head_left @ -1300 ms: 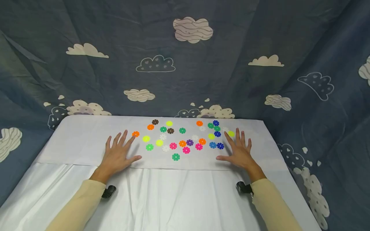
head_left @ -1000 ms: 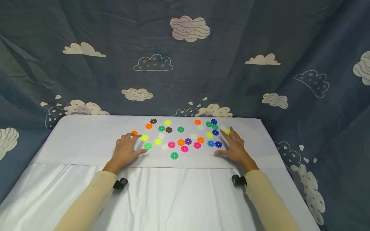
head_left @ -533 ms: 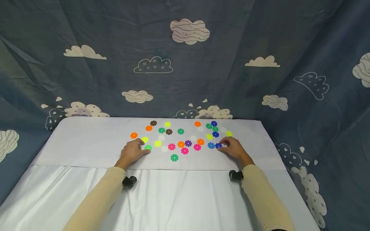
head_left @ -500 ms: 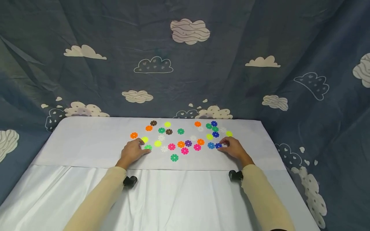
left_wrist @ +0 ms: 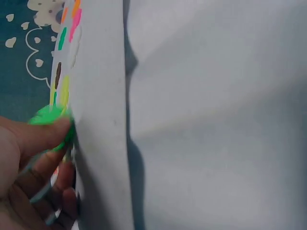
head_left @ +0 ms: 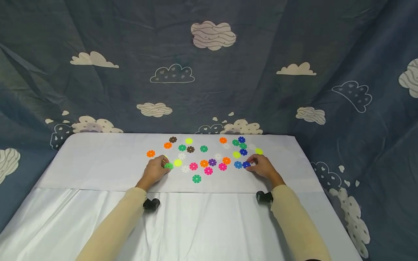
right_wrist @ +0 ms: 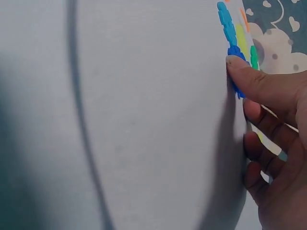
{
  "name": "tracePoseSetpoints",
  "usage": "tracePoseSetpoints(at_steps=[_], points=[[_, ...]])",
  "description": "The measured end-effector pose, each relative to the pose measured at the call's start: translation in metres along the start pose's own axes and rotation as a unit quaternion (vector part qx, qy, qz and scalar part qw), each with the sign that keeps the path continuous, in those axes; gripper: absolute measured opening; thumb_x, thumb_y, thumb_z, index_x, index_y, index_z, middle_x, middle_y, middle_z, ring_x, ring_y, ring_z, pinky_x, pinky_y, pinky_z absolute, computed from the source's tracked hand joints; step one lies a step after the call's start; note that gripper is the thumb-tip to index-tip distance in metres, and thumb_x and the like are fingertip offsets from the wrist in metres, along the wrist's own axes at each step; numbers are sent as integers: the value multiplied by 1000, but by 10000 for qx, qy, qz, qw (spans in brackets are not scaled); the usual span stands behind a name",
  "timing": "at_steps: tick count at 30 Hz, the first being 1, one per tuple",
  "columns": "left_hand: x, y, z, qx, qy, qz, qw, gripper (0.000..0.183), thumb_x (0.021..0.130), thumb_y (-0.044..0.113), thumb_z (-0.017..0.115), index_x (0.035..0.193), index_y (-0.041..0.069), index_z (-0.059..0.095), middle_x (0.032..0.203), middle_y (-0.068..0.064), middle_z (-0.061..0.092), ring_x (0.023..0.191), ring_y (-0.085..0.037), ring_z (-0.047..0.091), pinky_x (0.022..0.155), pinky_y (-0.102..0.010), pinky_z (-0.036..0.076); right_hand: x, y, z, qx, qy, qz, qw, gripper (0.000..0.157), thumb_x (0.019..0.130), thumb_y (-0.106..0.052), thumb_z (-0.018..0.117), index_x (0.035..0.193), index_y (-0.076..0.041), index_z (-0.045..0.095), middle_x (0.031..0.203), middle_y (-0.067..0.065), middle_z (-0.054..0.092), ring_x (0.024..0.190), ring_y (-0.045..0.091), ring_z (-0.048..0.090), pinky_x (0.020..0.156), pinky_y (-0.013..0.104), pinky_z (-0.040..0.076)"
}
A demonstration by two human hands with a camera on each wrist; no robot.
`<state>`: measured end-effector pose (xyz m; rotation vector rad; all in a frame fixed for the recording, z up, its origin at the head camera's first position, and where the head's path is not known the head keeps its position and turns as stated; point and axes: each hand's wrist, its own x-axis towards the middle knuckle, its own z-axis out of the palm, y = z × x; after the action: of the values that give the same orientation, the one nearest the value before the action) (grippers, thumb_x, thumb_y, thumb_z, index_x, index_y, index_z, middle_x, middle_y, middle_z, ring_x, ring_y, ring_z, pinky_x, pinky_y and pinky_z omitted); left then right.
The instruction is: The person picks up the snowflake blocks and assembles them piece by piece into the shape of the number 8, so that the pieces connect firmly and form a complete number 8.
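Observation:
Between thumb and fingers my left hand [head_left: 153,172] pinches a light green notched plastic disc [head_left: 168,166], which looks tilted up in the left wrist view [left_wrist: 46,115]. A yellow disc [head_left: 177,162] lies just right of it. My right hand [head_left: 265,168] grips the near edge of a dark blue notched disc [head_left: 246,165]; in the right wrist view the thumb [right_wrist: 244,76] lies over that blue disc [right_wrist: 234,50], its other fingers curled behind. A lighter blue disc [head_left: 238,164] lies beside it, on the left.
Several more notched discs lie scattered between and beyond the hands, among them a pink disc [head_left: 208,170], a purple disc [head_left: 212,162] and a nearer green disc [head_left: 196,178]. They rest on a white-covered table [head_left: 98,163]. A dark cloud-print curtain [head_left: 248,90] hangs behind.
Both hands have come inward and their spread fingers have drawn together. The left hand has taken hold of the light green disc and tilted it; the right has closed on the dark blue disc.

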<state>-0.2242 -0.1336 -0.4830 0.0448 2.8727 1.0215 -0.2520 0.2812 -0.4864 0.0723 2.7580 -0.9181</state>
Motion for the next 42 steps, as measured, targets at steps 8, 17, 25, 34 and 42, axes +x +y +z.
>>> tracePoseSetpoints(at_steps=[8, 17, 25, 34, 42], points=[[-6, -4, -5, -1096, -140, -248, 9936, 16, 90, 10, 68, 99, -4, 67, 90, -11, 67, 78, -17, 60, 72, -28, 51, -2, 2, 3, 375, 276, -128, 9988, 30, 83, -8, 75, 110, -2, 63, 103, 14, 60, 100, 31, 49, 96, 47, 43], [-17, 8, -12, -3543, -391, -489, 9330, 28, 95, 4, 59, 117, -13, 55, 96, -16, 67, 75, -9, 69, 83, -34, 57, -3, 6, 4, 772, 482, -180, 9957, 29, 84, -4, 74, 111, -3, 62, 99, 12, 59, 90, 26, 48, 78, 34, 42], [-25, 15, -16, -4242, -190, -371, 9046, 31, 94, -2, 58, 121, -16, 52, 90, -10, 66, 75, -9, 70, 86, -37, 54, -7, 4, 10, 1188, 780, -440, 9889, 27, 87, -1, 69, 113, -2, 62, 101, 14, 61, 88, 25, 53, 78, 29, 47], [-37, 19, -21, -4049, -227, -452, 9129, 33, 93, 3, 62, 121, -12, 53, 96, -12, 72, 75, -9, 70, 75, -23, 57, -10, -59, 34, 2382, 220, -1124, 9644, 18, 87, -2, 70, 102, 6, 66, 95, 17, 69, 81, 23, 67, 74, 30, 58], [-33, 30, -15, -4098, -307, -468, 9104, 33, 93, 4, 62, 121, -13, 55, 89, -8, 69, 74, -9, 70, 77, -25, 57, -4, -135, 58, 2812, -502, -2169, 9335, 14, 88, -1, 67, 101, 6, 69, 93, 17, 70, 86, 30, 69, 82, 35, 57]])
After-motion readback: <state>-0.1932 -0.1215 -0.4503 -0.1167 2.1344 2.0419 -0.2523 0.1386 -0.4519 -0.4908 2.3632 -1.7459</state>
